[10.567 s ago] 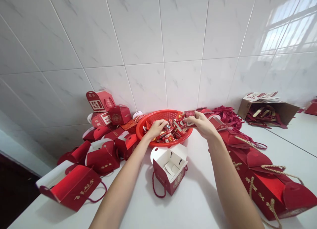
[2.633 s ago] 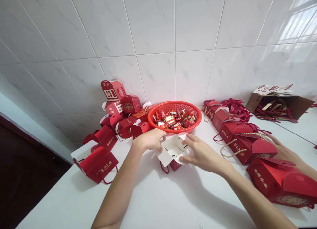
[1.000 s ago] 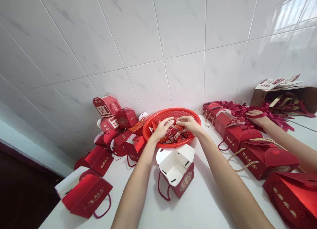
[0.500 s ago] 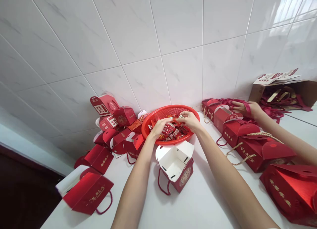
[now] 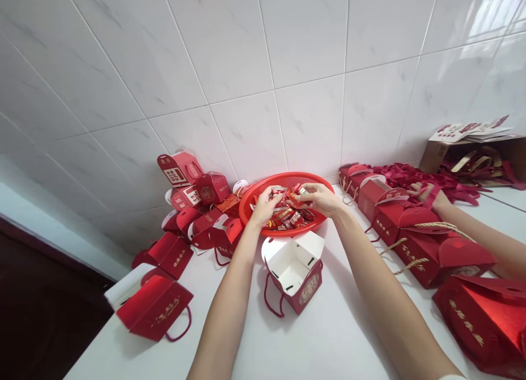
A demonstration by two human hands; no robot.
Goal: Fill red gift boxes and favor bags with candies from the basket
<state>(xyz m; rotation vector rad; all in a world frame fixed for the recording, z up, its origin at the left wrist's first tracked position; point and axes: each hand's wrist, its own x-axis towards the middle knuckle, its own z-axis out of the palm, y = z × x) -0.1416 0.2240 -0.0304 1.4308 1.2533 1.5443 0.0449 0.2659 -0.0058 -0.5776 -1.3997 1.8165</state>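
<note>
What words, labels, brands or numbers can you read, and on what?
"囍": upper pink box, left stack.
"囍", partly covered: lower pink box.
Gold script, too blurred to quote surely: near right box, front left box.
Open box: gold emblem, unreadable.
Sweets: print too small.
Cards: too blurred.
No readable brand or number.

Left hand [image 5: 266, 205] and right hand [image 5: 322, 199] bare, slender fingers; left forearm [image 5: 230, 292] and right forearm [image 5: 380, 284] also bare, slim, smooth, tapering to narrow wrists. Pale whitish sleeve edge [image 5: 452, 376] on right arm, just a sliver at frame bottom, fabric type unclear.
</note>
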